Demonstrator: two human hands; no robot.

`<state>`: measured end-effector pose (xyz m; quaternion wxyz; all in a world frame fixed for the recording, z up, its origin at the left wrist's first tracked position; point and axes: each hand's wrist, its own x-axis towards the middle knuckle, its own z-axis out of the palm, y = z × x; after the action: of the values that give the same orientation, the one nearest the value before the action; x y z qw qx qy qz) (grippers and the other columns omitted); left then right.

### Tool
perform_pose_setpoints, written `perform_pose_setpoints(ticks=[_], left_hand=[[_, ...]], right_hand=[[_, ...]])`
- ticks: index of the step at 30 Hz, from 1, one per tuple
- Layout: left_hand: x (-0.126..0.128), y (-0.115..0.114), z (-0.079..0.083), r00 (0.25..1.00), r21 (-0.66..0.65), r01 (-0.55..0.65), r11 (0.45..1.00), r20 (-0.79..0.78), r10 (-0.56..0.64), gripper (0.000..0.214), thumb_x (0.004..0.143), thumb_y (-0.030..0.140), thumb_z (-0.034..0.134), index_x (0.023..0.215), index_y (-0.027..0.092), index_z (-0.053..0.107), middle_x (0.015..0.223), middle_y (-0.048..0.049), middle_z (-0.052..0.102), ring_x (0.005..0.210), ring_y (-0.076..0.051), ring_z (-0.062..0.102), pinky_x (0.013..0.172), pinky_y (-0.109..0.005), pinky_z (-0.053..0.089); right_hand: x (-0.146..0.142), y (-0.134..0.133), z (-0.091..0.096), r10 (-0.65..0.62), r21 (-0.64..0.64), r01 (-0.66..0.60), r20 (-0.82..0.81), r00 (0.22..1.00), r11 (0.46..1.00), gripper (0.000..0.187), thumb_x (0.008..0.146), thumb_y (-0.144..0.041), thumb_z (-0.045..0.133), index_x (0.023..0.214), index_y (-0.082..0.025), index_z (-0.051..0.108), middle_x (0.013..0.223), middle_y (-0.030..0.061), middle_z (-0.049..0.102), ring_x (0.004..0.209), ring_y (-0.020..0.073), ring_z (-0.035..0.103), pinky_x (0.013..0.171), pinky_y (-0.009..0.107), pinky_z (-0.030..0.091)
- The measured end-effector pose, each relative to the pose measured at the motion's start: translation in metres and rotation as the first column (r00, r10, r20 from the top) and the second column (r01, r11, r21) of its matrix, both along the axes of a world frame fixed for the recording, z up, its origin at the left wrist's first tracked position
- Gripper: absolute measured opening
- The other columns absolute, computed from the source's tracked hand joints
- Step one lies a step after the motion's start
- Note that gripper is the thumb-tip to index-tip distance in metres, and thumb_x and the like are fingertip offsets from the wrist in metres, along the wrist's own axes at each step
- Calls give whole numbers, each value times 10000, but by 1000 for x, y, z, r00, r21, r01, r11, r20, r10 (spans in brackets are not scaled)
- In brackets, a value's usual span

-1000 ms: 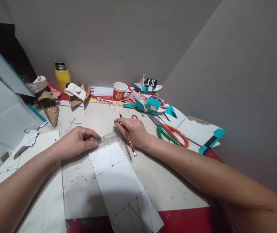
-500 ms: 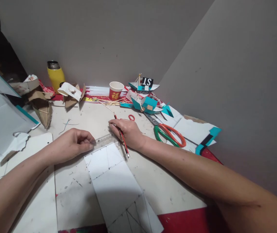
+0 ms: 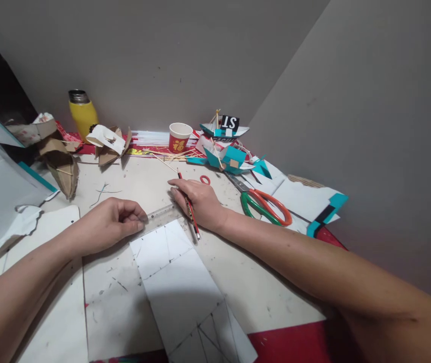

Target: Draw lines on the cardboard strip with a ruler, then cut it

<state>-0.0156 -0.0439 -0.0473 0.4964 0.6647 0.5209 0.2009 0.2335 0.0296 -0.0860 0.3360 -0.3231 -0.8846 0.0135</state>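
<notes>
The clear ruler (image 3: 161, 217) lies on the desk (image 3: 268, 280), its long axis running left to right and slanting slightly far at the right, along the far short edge of the white card (image 3: 175, 282), whose own length runs from far left to near right. The left hand (image 3: 111, 224) is curled, loosely closed on the ruler's left end; the right hand (image 3: 202, 201), closed round a red pencil (image 3: 190, 209) pointing far, is nearest the ruler's right end
</notes>
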Motion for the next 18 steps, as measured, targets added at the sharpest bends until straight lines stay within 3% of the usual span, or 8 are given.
perform_pose_setpoints(ticks=[3,6,8,10,12,14,18], left_hand=[[1,0,1,1000,4,7,1000,-1,-7,257,798,440,675,859,193,713,654,28,518,627,-148,433,585,-260,339],[1,-1,2,1000,16,17,1000,-10,-17,248,800,434,669,845,194,707,647,28,524,621,-147,434,585,-260,345],[2,-1,3,1000,16,20,1000,-17,-20,247,798,436,664,834,195,704,650,25,542,620,-149,447,587,-261,352],[3,0,3,1000,11,21,1000,-17,-21,254,786,442,662,830,195,704,668,13,585,632,-159,480,592,-264,366],[4,0,3,1000,7,18,1000,-14,-18,263,767,446,667,826,193,706,675,3,615,636,-166,498,590,-264,375],[5,0,3,1000,12,14,1000,-10,-14,268,753,449,668,820,192,709,662,4,619,624,-164,492,577,-261,371],[5,-1,4,1000,29,10,1000,-11,-10,266,749,441,661,820,191,713,624,18,590,589,-152,466,545,-254,349]], right_hand=[[1,-7,20,-34,-45,27,-170,985,999,326,1038,-316,451,1252,-177,654,998,115,771,885,235,722,832,387,567],[1,-31,45,-53,-265,-71,-432,900,962,406,1062,-437,425,1325,-205,627,919,67,736,763,185,695,738,350,585],[1,-53,53,-109,-450,-175,-536,837,876,451,1043,-530,439,1264,-213,672,824,39,698,634,155,644,604,312,567],[1,-72,52,-165,-608,-246,-540,826,755,493,1005,-601,477,1083,-196,747,719,21,653,538,131,592,486,274,519],[1,-85,44,-213,-729,-298,-519,828,617,479,987,-591,512,962,-182,761,618,-6,595,482,116,551,441,254,495],[-1,-89,35,-270,-802,-310,-492,828,511,364,957,-497,589,926,-170,747,585,-20,586,474,111,551,449,247,504],[-9,-85,28,-353,-863,-279,-439,826,422,151,803,-283,704,902,-169,694,566,-38,612,452,102,551,458,234,504]])
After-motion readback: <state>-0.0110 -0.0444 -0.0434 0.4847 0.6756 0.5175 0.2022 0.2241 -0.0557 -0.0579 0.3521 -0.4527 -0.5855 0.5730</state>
